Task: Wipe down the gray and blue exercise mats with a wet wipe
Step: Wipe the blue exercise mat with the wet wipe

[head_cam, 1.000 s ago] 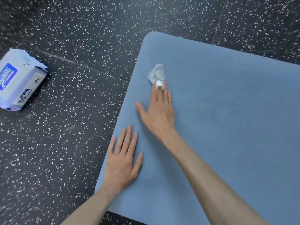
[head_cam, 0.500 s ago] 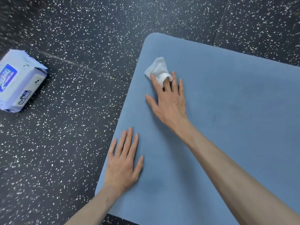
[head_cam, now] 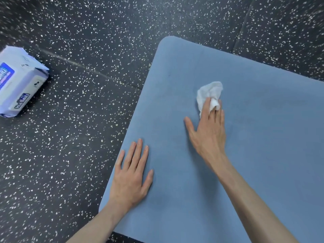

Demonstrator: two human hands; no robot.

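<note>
The blue exercise mat (head_cam: 266, 123) lies on the floor and fills the right half of the view, its rounded far-left corner at the top. A crumpled white wet wipe (head_cam: 208, 91) lies on it, some way in from the left edge. My right hand (head_cam: 208, 132) presses the wipe down with straight fingers, and a fold of the wipe pokes up between the index and middle fingers; the thumb is spread out to the left. My left hand (head_cam: 131, 176) rests flat on the mat near its left edge, fingers straight. No gray mat is in view.
A pale blue pack of wet wipes (head_cam: 19, 83) lies on the floor at the far left. The black speckled rubber floor (head_cam: 70, 155) surrounds the mat, with tile seams running across it.
My right hand has slid the wipe to the right, from near the mat's left edge toward its middle. My left hand has stayed put.
</note>
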